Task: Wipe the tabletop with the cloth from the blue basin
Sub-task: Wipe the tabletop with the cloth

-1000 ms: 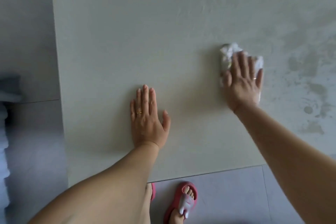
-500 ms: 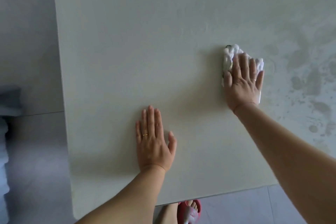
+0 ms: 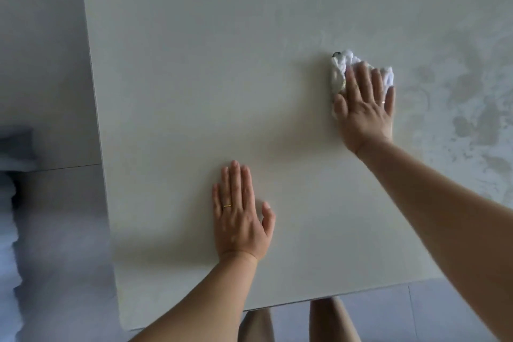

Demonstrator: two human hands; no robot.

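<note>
1. Head view: pale off-white matte rectangular tabletop (image 3: 194,78) fills most of the frame; its left edge and near edge are visible.
2. Right hand (image 3: 363,111): flat, fingers straight and slightly spread, palm down, pressing on the crumpled white cloth (image 3: 340,64). No curl round it. Thin ring (image 3: 383,102) on one finger.
3. Cloth: on the tabletop, right of centre, bunched under the right fingers, sticking out past the fingertips and on the thumb side.
4. Left hand (image 3: 240,216): flat on bare tabletop near the near edge, fingers straight and together, thumb out, holding nothing. Gold ring (image 3: 227,205).
5. Hands well apart.
6. Darker grey wet blotches (image 3: 472,119) on the tabletop right of the cloth.
7. Grey tiled floor (image 3: 50,203) at left; the person's bare legs (image 3: 333,319) below the near edge.
</note>
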